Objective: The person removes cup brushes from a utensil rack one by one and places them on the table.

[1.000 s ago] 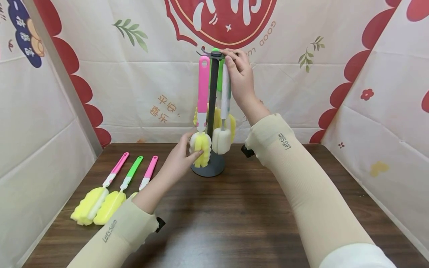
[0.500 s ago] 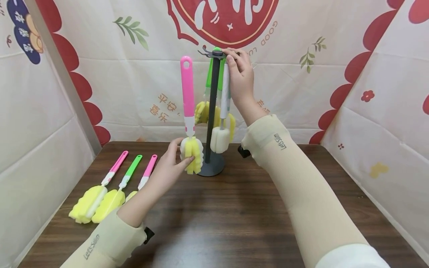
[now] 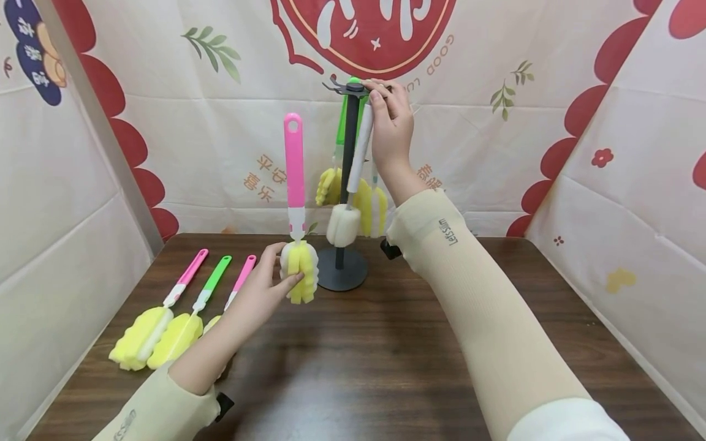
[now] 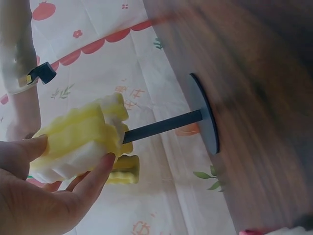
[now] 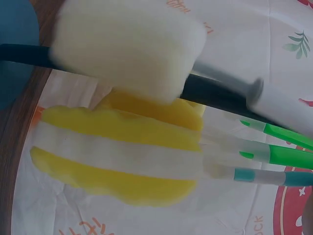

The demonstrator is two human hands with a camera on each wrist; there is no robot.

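Observation:
My left hand (image 3: 267,282) pinches the yellow-and-white sponge head of a pink-handled bottle brush (image 3: 300,272), held upright left of the dark hook stand (image 3: 349,131). In the left wrist view, thumb and fingertips press the sponge (image 4: 73,129) from both sides. My right hand (image 3: 393,125) curls its fingers over the hooks at the stand's top; its fingertips are partly hidden. Below it a white-handled brush (image 3: 360,150) hangs tilted, its cream sponge (image 5: 127,44) in front of the pole. Green-handled brushes (image 5: 288,154) and a teal-banded one (image 5: 244,175) hang behind.
Several bottle brushes (image 3: 176,337) with pink and green handles lie on the wooden table (image 3: 386,367) at the left, one partly behind my left forearm. The stand's round base (image 3: 344,278) sits near the table's back edge. A printed cloth (image 3: 469,165) hangs behind.
My left hand has brought the pink-handled brush away from the stand, leftward and down. The white-handled brush has swung left at its lower end. My right hand stays at the stand's top.

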